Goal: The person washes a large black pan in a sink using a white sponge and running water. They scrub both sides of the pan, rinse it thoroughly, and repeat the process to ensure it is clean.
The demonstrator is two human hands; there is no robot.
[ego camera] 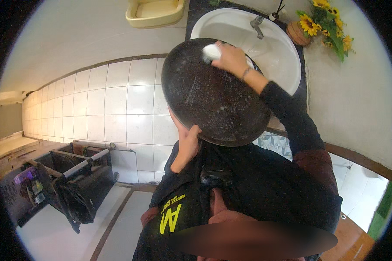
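A large dark oval pan or tray (pixel 212 98), spotted with whitish suds or droplets, is tilted in front of my body and overlaps the near left part of a white washbasin (pixel 277 68). My left hand (pixel 187 138) grips its lower left rim, thumb on the face and fingers behind. My right hand (pixel 230 58) holds a white sponge or brush (pixel 212 52) against the upper part of the dark surface; blur hides which it is. A metal faucet (pixel 257 27) stands at the basin's far side, and no flowing water can be made out.
A vase (pixel 298 33) of artificial-looking sunflowers and a small reed diffuser (pixel 274 16) stand behind the basin. A yellowish rectangular basin (pixel 155 13) is at the top. Down on the left stands a black cart with fabric compartments (pixel 85 182), on a tiled floor.
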